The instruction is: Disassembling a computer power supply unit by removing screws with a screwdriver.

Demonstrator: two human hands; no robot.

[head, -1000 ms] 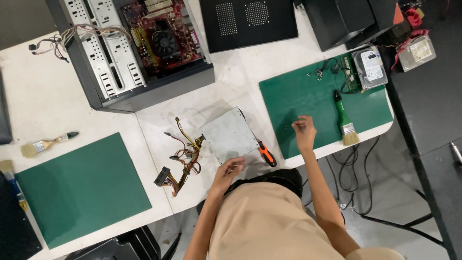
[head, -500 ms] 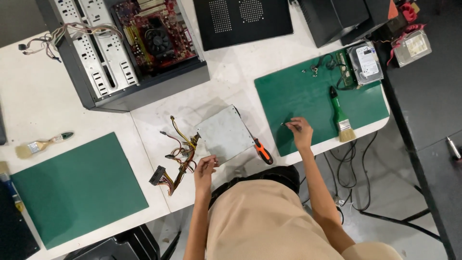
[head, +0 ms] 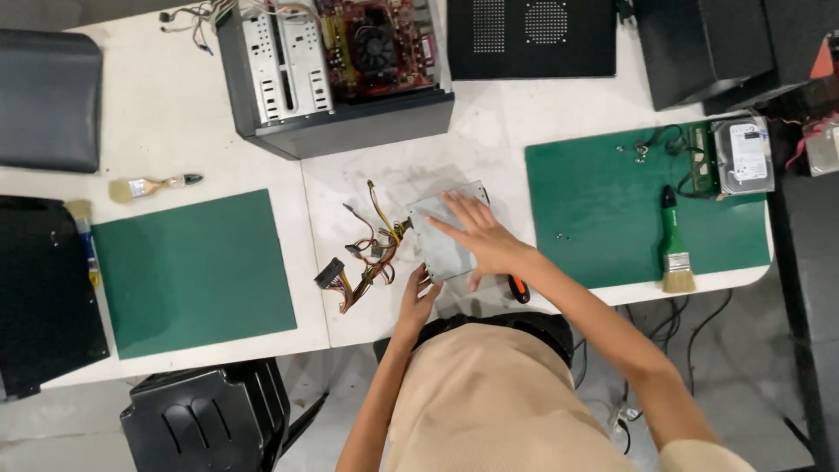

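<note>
A grey metal power supply point(head: 434, 252) lies on the white table point(head: 175, 122) in front of me, with a bundle of coloured cables point(head: 367, 255) trailing off its left side. My right hand point(head: 479, 236) lies flat on top of the box, fingers spread. My left hand point(head: 418, 293) grips the box's near left corner, next to the cables. A screwdriver with an orange and black handle point(head: 519, 289) lies just right of the box, partly under my right forearm.
An open computer case point(head: 341, 79) stands behind the box. Green mats lie to the left point(head: 192, 267) and right point(head: 603, 210); the right one bears a green-handled brush point(head: 673, 245) and a hard drive point(head: 743, 157). A wooden brush point(head: 149, 186) lies far left. A black chair point(head: 205, 419) stands below.
My right hand left the right green mat and came down onto the power supply. My left hand shifted from the cables to the box's near corner.
</note>
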